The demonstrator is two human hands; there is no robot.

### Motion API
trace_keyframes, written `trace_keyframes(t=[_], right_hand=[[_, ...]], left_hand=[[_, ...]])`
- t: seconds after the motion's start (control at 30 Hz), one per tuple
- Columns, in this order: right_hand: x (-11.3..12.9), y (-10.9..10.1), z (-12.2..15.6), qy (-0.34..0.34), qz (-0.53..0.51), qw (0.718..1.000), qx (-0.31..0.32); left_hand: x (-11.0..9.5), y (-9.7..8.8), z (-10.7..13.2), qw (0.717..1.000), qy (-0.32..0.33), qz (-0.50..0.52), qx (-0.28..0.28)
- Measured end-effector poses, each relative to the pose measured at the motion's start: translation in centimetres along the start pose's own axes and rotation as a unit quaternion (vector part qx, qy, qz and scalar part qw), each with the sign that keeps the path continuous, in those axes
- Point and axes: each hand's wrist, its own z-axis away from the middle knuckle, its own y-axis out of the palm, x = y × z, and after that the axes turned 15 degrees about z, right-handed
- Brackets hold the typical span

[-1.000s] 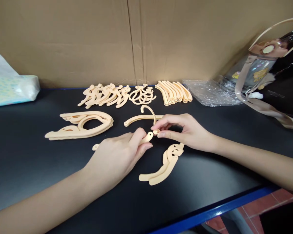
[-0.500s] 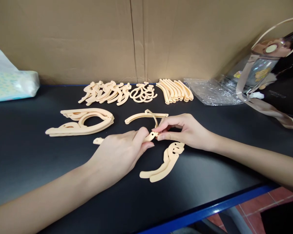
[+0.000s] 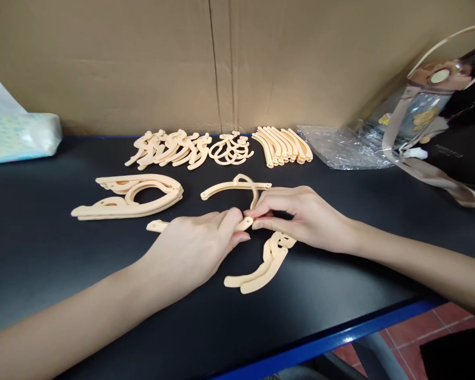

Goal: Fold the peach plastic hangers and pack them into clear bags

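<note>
My left hand (image 3: pixel 193 248) is closed round a beige plastic arm piece (image 3: pixel 155 226), whose far end sticks out to its left. My right hand (image 3: pixel 298 216) pinches a small beige part against the near end of that piece, where the fingertips of both hands meet. Just behind them lies a beige hook-and-bar piece (image 3: pixel 237 187). Below my right hand two curved beige arms (image 3: pixel 261 266) lie stacked on the black table (image 3: pixel 43 264).
A stack of assembled beige hangers (image 3: pixel 130 198) lies at the left. Rows of loose beige parts (image 3: pixel 221 149) line the cardboard wall. A tissue pack (image 3: pixel 16 137) sits far left. A clear plastic bag (image 3: pixel 340 148) and a strapped bottle (image 3: pixel 419 111) are at the right.
My two hands have drawn closer, so the small part now presses against the end of the arm piece. The hook-and-bar piece has shifted slightly.
</note>
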Motion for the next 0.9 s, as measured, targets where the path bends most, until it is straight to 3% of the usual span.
trace_keyframes(t=[0.17, 0.3, 0.43, 0.53, 0.6, 0.7, 0.77, 0.9], right_hand=[[0.2, -0.4, -0.2, -0.054, 0.05, 0.997, -0.011], [0.4, -0.3, -0.2, -0.029, 0.041, 0.998, -0.046], [0.6, 0.1, -0.2, -0.007, 0.031, 0.998, -0.045], [0.4, 0.2, -0.2, -0.021, 0.028, 0.998, -0.05], [-0.2, 0.1, -0.2, -0.012, 0.05, 0.997, -0.066], [-1.6, -0.2, -0.2, 0.026, 0.136, 0.987, -0.077], [-2.5, -0.2, -0.4, 0.047, 0.201, 0.976, -0.066], [-3.4, 0.0, -0.9, 0.073, 0.259, 0.963, -0.009]], left_hand=[[-0.3, 0.2, -0.2, 0.999, -0.008, -0.031, -0.009], [-0.7, 0.2, -0.2, 0.999, -0.042, -0.029, -0.019], [-1.1, -0.2, -0.1, 0.991, -0.12, 0.058, 0.003], [-0.6, -0.6, -0.2, 0.967, -0.193, 0.164, 0.014], [0.0, -1.0, -0.4, 0.923, -0.251, 0.291, 0.01], [0.8, -1.6, -0.8, 0.802, -0.341, 0.49, -0.006], [1.1, -1.9, -1.0, 0.737, -0.366, 0.567, -0.028], [1.0, -2.1, -1.2, 0.692, -0.364, 0.621, -0.051]])
